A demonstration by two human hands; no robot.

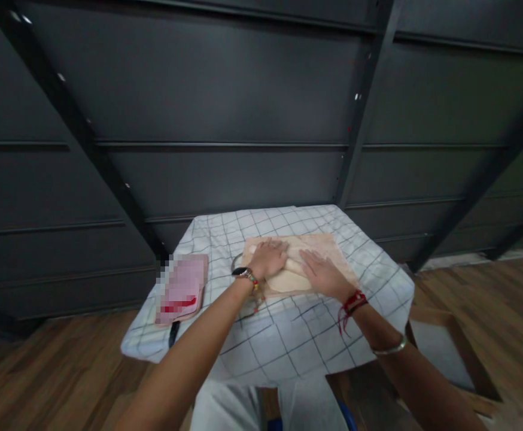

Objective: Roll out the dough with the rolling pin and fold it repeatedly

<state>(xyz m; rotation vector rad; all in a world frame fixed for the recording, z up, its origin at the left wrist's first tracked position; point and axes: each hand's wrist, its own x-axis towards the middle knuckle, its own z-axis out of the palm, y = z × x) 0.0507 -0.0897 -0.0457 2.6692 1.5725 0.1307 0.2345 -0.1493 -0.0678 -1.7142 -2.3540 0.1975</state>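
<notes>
A pale lump of dough [291, 278] lies on a light wooden board [328, 248] on the small table. My left hand [268, 258] rests on the dough's left end, fingers stretched forward and flat. My right hand [322, 272] presses flat on its right side, fingers spread. A watch and beads circle my left wrist; red thread and a metal bangle are on my right arm.
A white checked cloth [288, 341] covers the table. A pink pad [183, 287] lies at its left, with a dark handle [173, 333] below it. A metal rim [236, 261] shows beside my left wrist. A dark panelled wall stands behind; wooden floor surrounds.
</notes>
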